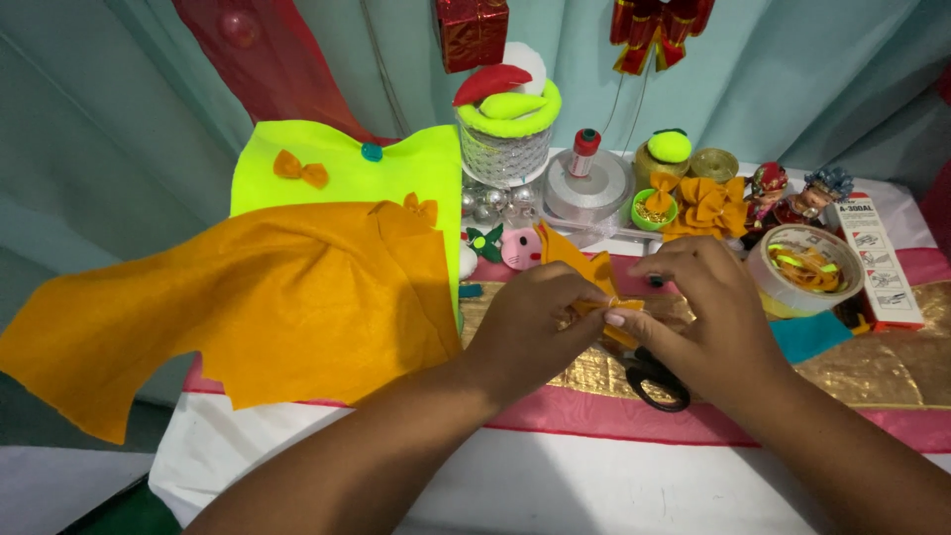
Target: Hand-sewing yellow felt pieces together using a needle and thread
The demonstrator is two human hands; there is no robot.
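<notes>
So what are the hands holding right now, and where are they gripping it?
Both hands pinch a small orange felt piece: the left hand and right hand meet at its gathered middle, fingers closed on it.

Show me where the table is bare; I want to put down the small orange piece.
Free: the white cloth at the near edge, between the forearms, and the gold strip right of the right hand, below the tape roll. Crowded: the back row around the ribbon spool and orange bows. Orange felt covers the side left of the left hand; scissors lie under the hands.
</notes>
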